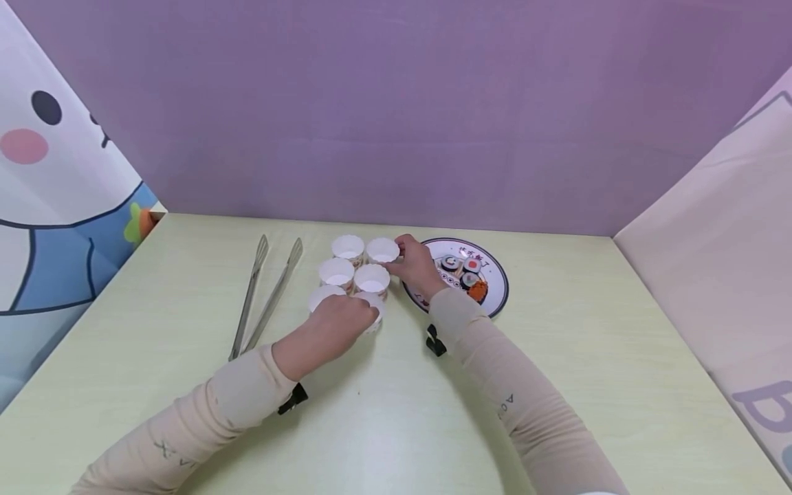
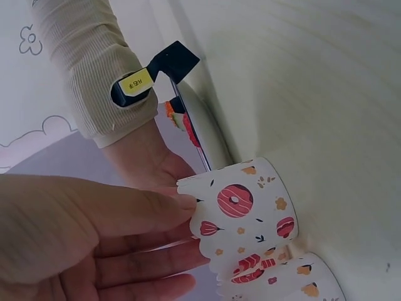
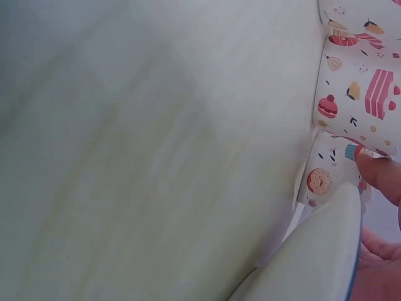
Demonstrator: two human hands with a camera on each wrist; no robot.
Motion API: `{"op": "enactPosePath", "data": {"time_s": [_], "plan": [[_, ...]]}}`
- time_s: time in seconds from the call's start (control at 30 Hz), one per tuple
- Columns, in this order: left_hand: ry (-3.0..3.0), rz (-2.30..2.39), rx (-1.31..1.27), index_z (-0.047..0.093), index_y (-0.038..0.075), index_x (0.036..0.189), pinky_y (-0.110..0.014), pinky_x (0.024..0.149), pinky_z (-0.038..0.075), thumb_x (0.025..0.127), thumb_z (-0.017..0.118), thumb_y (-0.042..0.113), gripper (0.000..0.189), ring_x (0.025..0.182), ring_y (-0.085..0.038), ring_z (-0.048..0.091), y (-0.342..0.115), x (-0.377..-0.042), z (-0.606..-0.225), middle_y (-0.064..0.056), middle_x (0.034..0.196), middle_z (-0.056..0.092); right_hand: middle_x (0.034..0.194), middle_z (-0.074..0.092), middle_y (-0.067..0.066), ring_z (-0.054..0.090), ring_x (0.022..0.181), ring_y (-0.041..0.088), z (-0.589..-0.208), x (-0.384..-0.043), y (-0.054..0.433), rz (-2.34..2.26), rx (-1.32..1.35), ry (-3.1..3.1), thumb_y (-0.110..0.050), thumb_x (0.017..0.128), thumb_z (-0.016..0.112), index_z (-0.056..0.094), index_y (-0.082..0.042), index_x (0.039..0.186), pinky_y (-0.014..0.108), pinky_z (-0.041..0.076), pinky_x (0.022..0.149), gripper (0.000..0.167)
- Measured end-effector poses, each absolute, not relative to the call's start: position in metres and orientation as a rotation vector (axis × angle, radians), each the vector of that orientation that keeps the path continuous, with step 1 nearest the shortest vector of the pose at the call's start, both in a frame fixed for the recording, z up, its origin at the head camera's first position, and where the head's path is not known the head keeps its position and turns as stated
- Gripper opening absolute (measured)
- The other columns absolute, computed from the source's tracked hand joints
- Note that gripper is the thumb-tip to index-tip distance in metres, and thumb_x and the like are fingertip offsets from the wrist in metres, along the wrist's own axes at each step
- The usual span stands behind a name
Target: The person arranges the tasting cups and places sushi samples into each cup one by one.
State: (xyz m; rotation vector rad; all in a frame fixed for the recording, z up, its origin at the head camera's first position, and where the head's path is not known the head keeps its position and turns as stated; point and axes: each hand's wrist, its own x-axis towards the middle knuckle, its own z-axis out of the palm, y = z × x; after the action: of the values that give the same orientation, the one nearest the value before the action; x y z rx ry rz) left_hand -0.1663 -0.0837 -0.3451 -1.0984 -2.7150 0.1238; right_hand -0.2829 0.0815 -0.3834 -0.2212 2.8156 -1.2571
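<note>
Several white paper baking cups, printed with doughnuts and cakes, stand upright in two close columns in the head view. My left hand (image 1: 334, 330) pinches the rim of the nearest right-hand cup (image 1: 369, 300) between thumb and fingers; the left wrist view shows its doughnut print (image 2: 250, 207). My right hand (image 1: 421, 267) holds the farthest right-hand cup (image 1: 381, 249), thumb on its near side and a finger at its back. In the right wrist view, the right thumb (image 3: 378, 175) touches that cup (image 3: 326, 179). My left hand partly hides the nearest cups.
A round plate (image 1: 495, 282) with a sushi picture and dark rim lies right of the cups, partly under my right hand. Metal tongs (image 1: 249, 302) lie spread on the pale table (image 1: 383, 426) to the left. A purple panel (image 1: 396, 124) stands along the back.
</note>
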Motion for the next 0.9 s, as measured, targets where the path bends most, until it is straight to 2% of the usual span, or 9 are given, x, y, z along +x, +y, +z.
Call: {"op": "enactPosePath", "data": {"time_s": [0.17, 0.27, 0.37, 0.47, 0.6, 0.7, 0.83, 0.9], "plan": [[-2.687, 0.115, -1.096, 0.064, 0.010, 0.077, -0.030, 0.043, 0.040, 0.075, 0.070, -0.003, 0.015, 0.055, -0.012, 0.053, -0.084, -0.167, -0.345, 0.000, 0.069, 0.060, 0.121, 0.058, 0.013, 0.054, 0.111, 0.024, -0.381, -0.283, 0.082, -1.248, -0.203, 2.810, -0.015, 0.083, 0.073, 0.046, -0.002, 0.129, 0.035, 0.044, 0.093, 0.055], [-2.692, 0.102, -1.097, 0.066, 0.009, 0.083, -0.030, 0.045, 0.043, 0.076, 0.074, 0.007, 0.010, 0.057, -0.013, 0.055, -0.086, -0.167, -0.341, -0.001, 0.073, 0.062, 0.127, 0.055, 0.016, 0.053, 0.116, 0.026, -0.379, -0.282, 0.083, -1.232, -0.215, 2.801, -0.015, 0.083, 0.072, 0.042, -0.002, 0.135, 0.035, 0.043, 0.096, 0.061], [-2.729, 0.066, -1.074, 0.066, 0.008, 0.089, -0.031, 0.050, 0.047, 0.075, 0.078, 0.018, 0.021, 0.061, -0.015, 0.058, -0.094, -0.170, -0.334, -0.002, 0.079, 0.065, 0.133, 0.050, 0.017, 0.050, 0.122, 0.027, -0.375, -0.282, 0.085, -1.248, -0.220, 2.767, -0.014, 0.083, 0.072, 0.037, -0.002, 0.140, 0.036, 0.042, 0.098, 0.068], [-2.762, -0.014, -1.035, 0.066, 0.006, 0.092, -0.030, 0.052, 0.049, 0.075, 0.079, 0.020, 0.025, 0.061, -0.017, 0.059, -0.108, -0.176, -0.324, -0.004, 0.080, 0.065, 0.139, 0.046, 0.016, 0.046, 0.127, 0.026, -0.371, -0.283, 0.088, -1.274, -0.216, 2.720, -0.012, 0.083, 0.071, 0.032, -0.004, 0.144, 0.036, 0.041, 0.100, 0.072], [-2.842, -0.095, -0.921, 0.065, 0.003, 0.102, -0.030, 0.054, 0.049, 0.079, 0.076, 0.016, 0.028, 0.068, -0.020, 0.062, -0.133, -0.187, -0.307, -0.008, 0.088, 0.067, 0.141, 0.044, 0.015, 0.043, 0.129, 0.026, -0.359, -0.281, 0.092, -1.298, -0.220, 2.692, -0.009, 0.085, 0.068, 0.029, -0.005, 0.146, 0.036, 0.040, 0.100, 0.072], [-2.845, -0.111, -0.818, 0.064, 0.002, 0.107, -0.035, 0.057, 0.051, 0.081, 0.073, 0.013, 0.030, 0.075, -0.026, 0.065, -0.153, -0.197, -0.300, -0.011, 0.094, 0.069, 0.140, 0.045, 0.015, 0.043, 0.129, 0.026, -0.348, -0.280, 0.097, -1.316, -0.230, 2.693, -0.010, 0.086, 0.067, 0.030, -0.004, 0.145, 0.036, 0.039, 0.101, 0.070], [-2.825, -0.119, -0.728, 0.065, 0.000, 0.103, -0.040, 0.056, 0.050, 0.080, 0.073, 0.013, 0.028, 0.071, -0.027, 0.063, -0.176, -0.207, -0.303, -0.013, 0.090, 0.067, 0.138, 0.046, 0.017, 0.044, 0.128, 0.028, -0.337, -0.279, 0.108, -1.356, -0.264, 2.684, -0.012, 0.088, 0.065, 0.034, -0.003, 0.143, 0.038, 0.037, 0.103, 0.064], [-2.880, -0.097, -0.671, 0.064, -0.001, 0.107, -0.040, 0.057, 0.050, 0.082, 0.073, 0.017, 0.032, 0.072, -0.028, 0.063, -0.184, -0.211, -0.307, -0.015, 0.093, 0.067, 0.137, 0.047, 0.017, 0.045, 0.126, 0.028, -0.331, -0.276, 0.116, -1.355, -0.277, 2.691, -0.013, 0.089, 0.064, 0.036, -0.003, 0.141, 0.038, 0.037, 0.103, 0.060]]}}
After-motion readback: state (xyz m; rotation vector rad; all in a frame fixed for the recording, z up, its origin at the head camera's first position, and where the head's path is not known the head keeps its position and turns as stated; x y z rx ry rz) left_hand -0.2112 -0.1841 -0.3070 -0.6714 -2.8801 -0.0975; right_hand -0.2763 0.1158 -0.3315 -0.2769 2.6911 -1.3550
